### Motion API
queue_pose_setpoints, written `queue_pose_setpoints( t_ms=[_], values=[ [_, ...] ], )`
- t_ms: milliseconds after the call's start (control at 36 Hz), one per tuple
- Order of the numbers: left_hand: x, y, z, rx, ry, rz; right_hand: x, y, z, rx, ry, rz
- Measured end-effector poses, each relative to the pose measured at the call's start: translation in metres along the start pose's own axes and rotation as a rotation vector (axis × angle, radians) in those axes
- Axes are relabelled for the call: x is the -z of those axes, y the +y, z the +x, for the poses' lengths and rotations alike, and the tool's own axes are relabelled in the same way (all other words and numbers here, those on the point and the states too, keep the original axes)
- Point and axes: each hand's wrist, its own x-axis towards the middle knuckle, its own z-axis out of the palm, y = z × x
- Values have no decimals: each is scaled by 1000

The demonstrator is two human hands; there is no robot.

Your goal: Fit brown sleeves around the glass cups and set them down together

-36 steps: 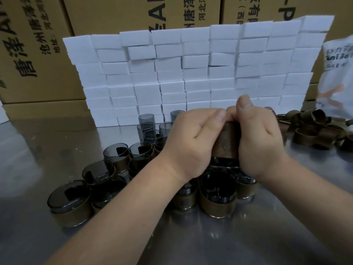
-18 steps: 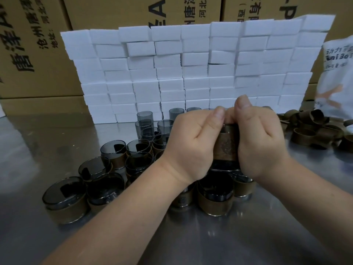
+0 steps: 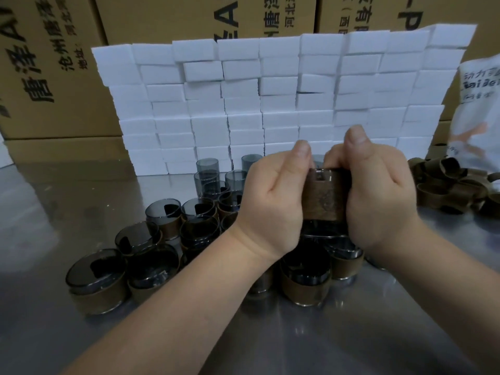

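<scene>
Between both hands, above the table, sits a smoky glass cup wrapped in a brown sleeve (image 3: 323,196). My left hand (image 3: 273,196) grips its left side with fingers curled round it, thumb up at the rim. My right hand (image 3: 378,196) grips the right side the same way. Below and to the left stands a cluster of sleeved glass cups (image 3: 151,266). Bare grey glass cups (image 3: 207,171) stand behind them. A heap of loose brown sleeves (image 3: 449,182) lies at the right.
A wall of stacked white foam blocks (image 3: 270,98) runs across the back of the steel table (image 3: 351,334). Cardboard boxes (image 3: 48,63) stand behind it. A white printed bag (image 3: 479,112) leans at the far right.
My hands have spread slightly apart, showing more of the brown sleeve between them. The cup stays held at the same place above the cluster.
</scene>
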Motion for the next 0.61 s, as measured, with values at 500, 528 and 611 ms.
queue_pose_setpoints(
  t_ms=[500, 528, 611],
  values=[
    [5, -12, -6, -358, -35, 417, -8, -7, 9, -395, -3, 196],
    [5, -13, -6, -366, -21, 432, -10, -7, 8, -396, 57, 197],
    [3, -15, -8, -379, 32, 434, -14, -6, 4, -398, 165, 213]
  ],
)
